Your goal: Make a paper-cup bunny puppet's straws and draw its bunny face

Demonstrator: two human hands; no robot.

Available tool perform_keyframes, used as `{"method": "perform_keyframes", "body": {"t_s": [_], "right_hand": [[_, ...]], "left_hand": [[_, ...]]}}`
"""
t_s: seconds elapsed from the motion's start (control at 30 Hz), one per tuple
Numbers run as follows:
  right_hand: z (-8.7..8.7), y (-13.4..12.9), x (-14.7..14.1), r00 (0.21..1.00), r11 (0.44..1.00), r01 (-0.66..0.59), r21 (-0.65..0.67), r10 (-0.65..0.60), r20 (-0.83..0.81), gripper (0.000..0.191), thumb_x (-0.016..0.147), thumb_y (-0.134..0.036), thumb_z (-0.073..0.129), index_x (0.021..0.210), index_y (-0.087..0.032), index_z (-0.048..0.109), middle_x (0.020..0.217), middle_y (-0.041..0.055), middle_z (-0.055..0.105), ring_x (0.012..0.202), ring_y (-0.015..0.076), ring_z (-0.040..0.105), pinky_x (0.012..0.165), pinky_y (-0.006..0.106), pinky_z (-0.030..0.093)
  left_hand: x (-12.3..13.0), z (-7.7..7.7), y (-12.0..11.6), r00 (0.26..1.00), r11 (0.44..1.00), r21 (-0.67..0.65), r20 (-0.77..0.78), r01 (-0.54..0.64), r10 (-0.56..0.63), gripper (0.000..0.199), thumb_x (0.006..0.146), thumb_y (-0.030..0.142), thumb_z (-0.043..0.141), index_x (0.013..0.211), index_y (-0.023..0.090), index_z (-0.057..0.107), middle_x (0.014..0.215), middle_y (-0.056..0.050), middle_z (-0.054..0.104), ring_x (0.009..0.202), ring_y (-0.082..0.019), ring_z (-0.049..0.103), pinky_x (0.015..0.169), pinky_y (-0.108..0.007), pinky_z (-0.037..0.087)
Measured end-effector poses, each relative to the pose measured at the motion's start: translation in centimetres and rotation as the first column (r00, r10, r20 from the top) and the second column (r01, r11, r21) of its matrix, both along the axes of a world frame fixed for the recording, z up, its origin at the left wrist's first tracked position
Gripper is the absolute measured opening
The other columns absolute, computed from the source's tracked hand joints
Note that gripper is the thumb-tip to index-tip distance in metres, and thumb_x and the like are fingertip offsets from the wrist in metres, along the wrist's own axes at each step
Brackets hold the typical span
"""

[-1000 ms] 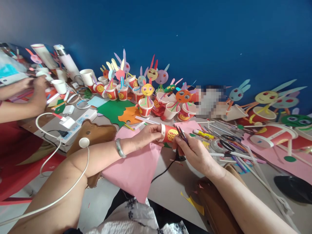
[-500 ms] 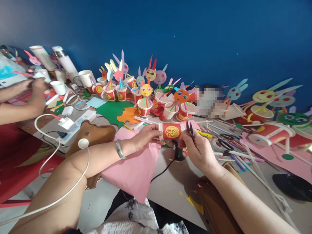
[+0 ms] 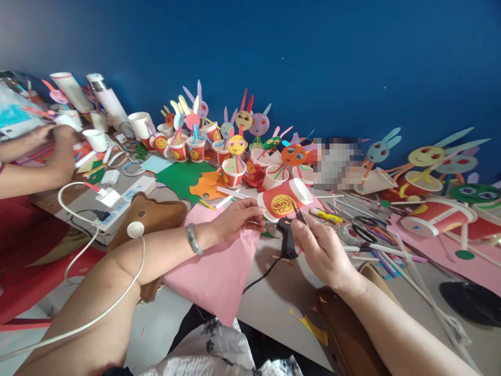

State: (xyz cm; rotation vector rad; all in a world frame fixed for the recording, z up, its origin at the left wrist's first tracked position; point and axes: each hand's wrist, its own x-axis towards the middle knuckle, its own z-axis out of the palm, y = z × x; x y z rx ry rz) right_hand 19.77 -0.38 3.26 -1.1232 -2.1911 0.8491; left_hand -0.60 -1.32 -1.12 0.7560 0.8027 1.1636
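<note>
A red-and-white paper cup (image 3: 279, 202) with a gold round emblem is held on its side above the table, its white rim toward the right. The fingers of my left hand (image 3: 238, 219) are closed at the cup's base end. My right hand (image 3: 323, 243) grips small dark scissors (image 3: 298, 213), their blades pointing up beside the cup; the handles are hidden in the palm. Beneath the cup lies a black glue gun (image 3: 288, 240) with its cord. Pink paper (image 3: 219, 261) spreads below my left forearm.
Several paper cups with rabbit-faced figures (image 3: 236, 145) stand along the blue wall. A power strip (image 3: 129, 201) and a brown cushion (image 3: 160, 211) are at left. Pens, straws and a black-handled tool (image 3: 364, 232) clutter the right. Another person's hands (image 3: 62, 136) work far left.
The cup has turned so that its rim end swings up and right, with more of the rim showing. My right hand with the scissors has shifted slightly down and away from it.
</note>
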Motion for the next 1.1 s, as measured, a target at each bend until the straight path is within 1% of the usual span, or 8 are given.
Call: {"method": "perform_keyframes", "body": {"t_s": [0.07, 0.13, 0.23, 0.4, 0.5, 0.67, 0.87, 1.1], "right_hand": [[0.26, -0.4, -0.09, 0.995, 0.992, -0.099, -0.078, 0.099, -0.008, 0.046, 0.1, -0.059, 0.033, 0.071, -0.024, 0.04, 0.059, -0.0021, 0.043, 0.055, 0.0144, 0.037, 0.056, 0.031, 0.033], [0.26, -0.54, -0.15, 0.988, 0.972, -0.154, -0.175, 0.151, -0.034, 0.047, 0.1, -0.06, 0.033, 0.071, -0.024, 0.04, 0.06, -0.0023, 0.042, 0.057, 0.0142, 0.037, 0.056, 0.03, 0.033], [-0.07, -0.39, -0.11, 0.982, 0.932, -0.182, -0.314, 0.156, -0.107, 0.047, 0.101, -0.058, 0.031, 0.07, -0.024, 0.038, 0.06, -0.0029, 0.041, 0.056, 0.0134, 0.037, 0.055, 0.029, 0.033], [-0.53, 0.04, 0.11, 0.965, 0.833, -0.255, -0.491, 0.185, -0.189, 0.05, 0.102, -0.057, 0.03, 0.066, -0.023, 0.038, 0.055, -0.0043, 0.038, 0.051, 0.0112, 0.035, 0.052, 0.029, 0.033], [-0.48, 0.19, 0.15, 0.956, 0.769, -0.29, -0.57, 0.213, -0.2, 0.051, 0.103, -0.057, 0.029, 0.069, -0.022, 0.043, 0.054, -0.0044, 0.041, 0.048, 0.0106, 0.038, 0.051, 0.028, 0.034], [-0.36, 0.32, 0.14, 0.946, 0.703, -0.323, -0.634, 0.242, -0.214, 0.052, 0.103, -0.058, 0.029, 0.071, -0.021, 0.047, 0.053, -0.004, 0.046, 0.046, 0.0097, 0.039, 0.048, 0.026, 0.034], [-0.53, 0.23, -0.03, 0.942, 0.63, -0.324, -0.706, 0.142, -0.306, 0.046, 0.1, -0.058, 0.036, 0.076, -0.021, 0.05, 0.049, -0.0047, 0.047, 0.041, 0.0092, 0.035, 0.04, 0.024, 0.029], [0.16, -0.32, -0.46, 0.917, 0.466, -0.323, -0.823, -0.062, -0.395, 0.04, 0.095, -0.056, 0.046, 0.077, -0.021, 0.05, 0.044, -0.0068, 0.043, 0.033, 0.0078, 0.029, 0.035, 0.022, 0.021]], "left_hand": [[0.01, 0.1, -0.05, 1.0, 1.0, -0.01, 0.005, 0.002, -0.002, 0.026, 0.073, 0.031, 0.079, 0.078, 0.015, 0.058, 0.065, 0.002, 0.064, 0.062, -0.011, 0.064, 0.068, -0.027, 0.055], [0.0, 0.14, -0.08, 1.0, 1.0, -0.021, 0.004, 0.006, -0.006, 0.021, 0.073, 0.027, 0.076, 0.075, 0.015, 0.059, 0.066, 0.001, 0.066, 0.064, -0.012, 0.066, 0.07, -0.027, 0.055], [-0.05, 0.03, -0.05, 1.0, 0.999, -0.042, 0.012, 0.0, 0.0, 0.017, 0.072, 0.026, 0.073, 0.074, 0.014, 0.062, 0.069, -0.002, 0.07, 0.066, -0.014, 0.069, 0.073, -0.029, 0.056], [-0.2, -0.06, -0.03, 0.999, 0.998, -0.048, 0.019, 0.042, -0.041, 0.023, 0.068, 0.033, 0.076, 0.074, 0.012, 0.066, 0.073, -0.006, 0.073, 0.071, -0.016, 0.071, 0.074, -0.029, 0.057], [-0.24, -0.02, -0.11, 0.998, 0.997, -0.038, 0.017, 0.066, -0.066, 0.028, 0.067, 0.036, 0.077, 0.074, 0.01, 0.069, 0.077, -0.009, 0.074, 0.074, -0.017, 0.071, 0.074, -0.029, 0.056], [-0.23, 0.11, -0.32, 0.999, 0.999, -0.019, 0.022, 0.039, -0.039, 0.029, 0.07, 0.035, 0.077, 0.085, 0.012, 0.069, 0.079, -0.007, 0.074, 0.074, -0.017, 0.071, 0.071, -0.028, 0.055], [-0.22, 0.47, -0.49, 1.0, 1.0, -0.02, 0.021, 0.024, -0.023, 0.03, 0.071, 0.036, 0.079, 0.086, 0.011, 0.07, 0.08, -0.007, 0.074, 0.075, -0.017, 0.071, 0.073, -0.029, 0.055], [-0.21, 0.66, -0.57, 0.999, 0.999, -0.031, 0.006, 0.037, -0.037, 0.027, 0.071, 0.033, 0.08, 0.088, 0.013, 0.071, 0.081, -0.006, 0.074, 0.08, -0.018, 0.071, 0.078, -0.03, 0.055]]}}
